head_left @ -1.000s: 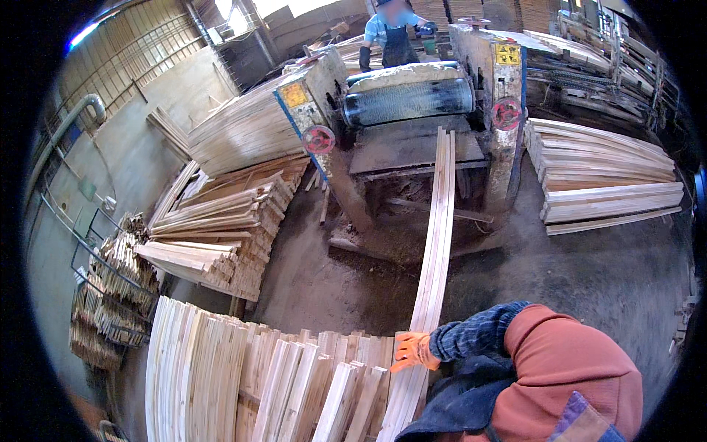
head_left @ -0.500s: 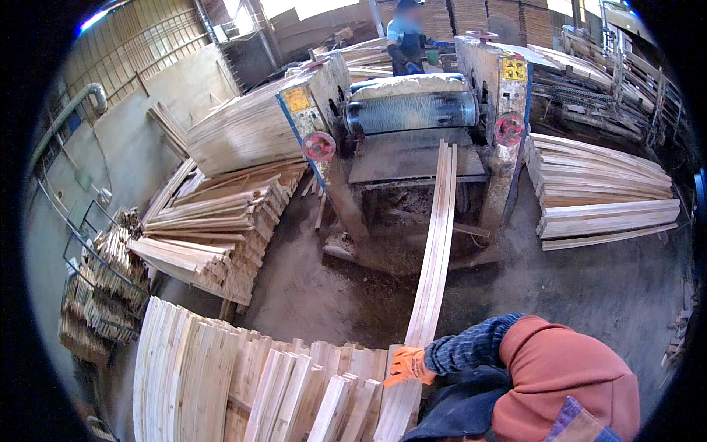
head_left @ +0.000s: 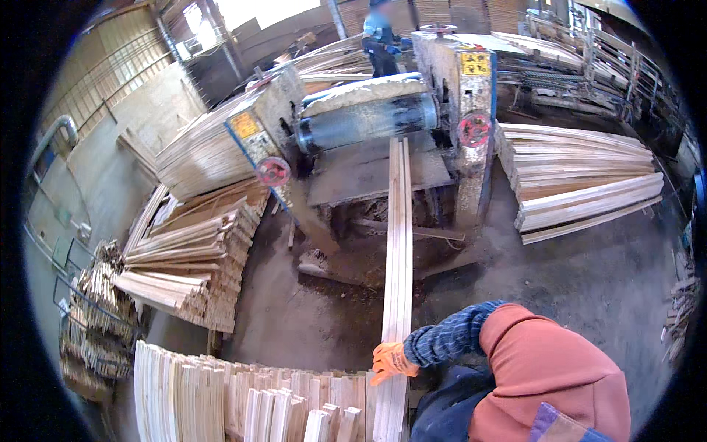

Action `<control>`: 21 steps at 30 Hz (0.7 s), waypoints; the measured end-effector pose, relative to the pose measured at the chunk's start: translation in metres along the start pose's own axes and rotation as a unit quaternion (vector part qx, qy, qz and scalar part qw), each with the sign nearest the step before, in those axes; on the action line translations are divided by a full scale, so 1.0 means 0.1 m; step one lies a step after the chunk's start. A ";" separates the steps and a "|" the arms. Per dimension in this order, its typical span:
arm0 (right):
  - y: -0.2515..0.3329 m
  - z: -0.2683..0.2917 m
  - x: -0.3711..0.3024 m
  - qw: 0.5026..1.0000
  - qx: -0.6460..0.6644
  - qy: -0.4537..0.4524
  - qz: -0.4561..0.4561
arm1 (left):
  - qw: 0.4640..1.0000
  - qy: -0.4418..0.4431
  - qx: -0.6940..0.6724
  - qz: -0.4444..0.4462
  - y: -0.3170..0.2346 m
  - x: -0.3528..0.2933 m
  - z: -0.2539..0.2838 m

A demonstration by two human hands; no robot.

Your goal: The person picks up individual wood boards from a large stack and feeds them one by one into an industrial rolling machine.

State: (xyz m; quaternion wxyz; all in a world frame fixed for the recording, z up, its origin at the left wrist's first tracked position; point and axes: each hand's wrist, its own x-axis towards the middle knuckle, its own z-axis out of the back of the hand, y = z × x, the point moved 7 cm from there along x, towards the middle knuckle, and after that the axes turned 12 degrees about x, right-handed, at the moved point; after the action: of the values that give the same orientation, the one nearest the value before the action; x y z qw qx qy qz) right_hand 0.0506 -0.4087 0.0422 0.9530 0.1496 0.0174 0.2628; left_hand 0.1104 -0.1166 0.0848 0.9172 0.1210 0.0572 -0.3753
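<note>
My right hand (head_left: 394,361), in an orange glove with a dark patterned sleeve behind it, lies across a narrow bundle of long wooden strips (head_left: 398,258). Its fingers curl over the left edge of the strips. These run from below my hand, over the gap, up to the metal feed table (head_left: 342,180) of a roller machine. Their far end lies close under the wide roller (head_left: 368,124); whether it touches cannot be made out. Left of the hand stands a row of stacked wooden pieces (head_left: 199,398). My left hand is not in view.
Red handwheels (head_left: 273,171) sit on the machine's side posts. Timber piles stand to the left (head_left: 191,258) and right (head_left: 582,180) on a dusty floor (head_left: 560,280). Beyond the machine stands another person (head_left: 379,48). Bundled sticks (head_left: 96,317) lie at far left.
The view has shifted, so the machine sits further left. My right hand stays on the strips, which now point more straight ahead. The person beyond the machine looks more upright.
</note>
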 end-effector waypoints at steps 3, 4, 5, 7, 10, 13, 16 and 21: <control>-0.06 -0.07 0.04 0.999 0.006 0.045 -0.016 | 1.000 -0.001 0.003 -0.015 -0.12 0.14 0.03; -0.07 -0.08 0.04 0.998 0.010 0.054 -0.018 | 1.000 -0.002 0.003 -0.018 -0.14 0.17 0.03; -0.07 -0.09 0.03 0.998 0.009 0.050 -0.020 | 1.000 0.000 0.005 -0.021 -0.15 0.18 0.01; -0.09 -0.14 0.03 0.999 0.004 0.041 -0.024 | 1.000 0.003 0.008 -0.025 -0.12 0.17 -0.04; -0.14 -0.24 0.05 0.998 -0.002 0.039 -0.042 | 1.000 0.005 0.011 -0.029 -0.09 0.17 -0.10; -0.11 -0.19 0.09 0.996 0.002 0.069 -0.051 | 1.000 0.011 0.015 -0.025 -0.01 0.12 -0.19; -0.08 -0.18 0.08 0.996 -0.008 0.067 -0.052 | 1.000 0.014 0.017 -0.022 0.04 0.11 -0.22; -0.06 -0.17 0.01 0.999 -0.023 -0.013 -0.018 | 0.999 0.015 0.019 -0.027 0.08 0.14 -0.24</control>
State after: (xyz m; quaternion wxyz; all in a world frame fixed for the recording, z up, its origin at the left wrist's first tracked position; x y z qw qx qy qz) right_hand 0.0525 -0.4090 0.0242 0.9609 0.1303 0.0016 0.2444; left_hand 0.1257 -0.1140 0.0600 0.9035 0.1420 0.0672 -0.3988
